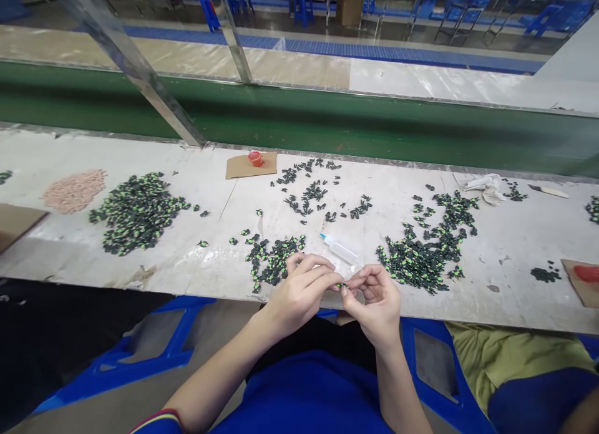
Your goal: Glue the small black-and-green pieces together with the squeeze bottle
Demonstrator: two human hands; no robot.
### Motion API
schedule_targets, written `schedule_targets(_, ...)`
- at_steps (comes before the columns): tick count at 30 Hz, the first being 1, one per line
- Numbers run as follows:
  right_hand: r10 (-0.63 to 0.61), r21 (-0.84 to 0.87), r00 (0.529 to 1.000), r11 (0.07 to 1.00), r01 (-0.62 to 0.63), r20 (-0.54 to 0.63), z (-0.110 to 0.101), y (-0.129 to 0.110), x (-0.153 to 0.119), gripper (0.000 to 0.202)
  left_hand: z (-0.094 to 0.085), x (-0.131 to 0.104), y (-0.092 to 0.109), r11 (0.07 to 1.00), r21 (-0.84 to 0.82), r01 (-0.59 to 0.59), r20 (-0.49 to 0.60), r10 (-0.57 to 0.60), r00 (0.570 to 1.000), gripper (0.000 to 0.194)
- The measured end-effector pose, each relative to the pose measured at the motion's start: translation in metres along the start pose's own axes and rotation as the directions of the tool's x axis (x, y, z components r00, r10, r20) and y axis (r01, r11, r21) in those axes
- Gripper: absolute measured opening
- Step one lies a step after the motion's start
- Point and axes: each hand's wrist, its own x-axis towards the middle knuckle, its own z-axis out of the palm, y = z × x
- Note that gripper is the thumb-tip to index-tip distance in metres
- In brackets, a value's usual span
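My left hand (302, 292) and my right hand (375, 302) meet over the near edge of the white table (206, 272). Between their fingertips is a small black and green piece (343, 286), pinched from both sides and partly hidden by the fingers. Just beyond the hands lies a clear bottle (342, 249) with a blue tip. A pile of black and green pieces (271, 259) sits beside my left hand, and a larger pile (416, 265) is to the right of my right hand. Small loose black parts (314, 191) are scattered behind the bottle.
Farther left are a big black-green pile (138, 212) and a pink pile (75, 191). An orange cup (255, 159) stands on cardboard (238, 167). A metal post (154, 97) rises at the table's back, before a green belt (327, 119). People sit on both sides.
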Motion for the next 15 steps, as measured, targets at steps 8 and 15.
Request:
schedule_targets(8,-0.04,-0.032,0.996,0.999,0.043,0.084,-0.004,0.008,0.0,0.025,0.001,-0.006,0.004,1.0,0.006,0.006,-0.006,-0.006,1.0,0.023)
schedule_targets(15,-0.142,-0.338,0.963,0.916,0.215,0.228,-0.038,0.008,0.01,0.014,0.015,-0.013,0.005,0.987,-0.051,0.152,0.122,-0.145,0.982,0.023)
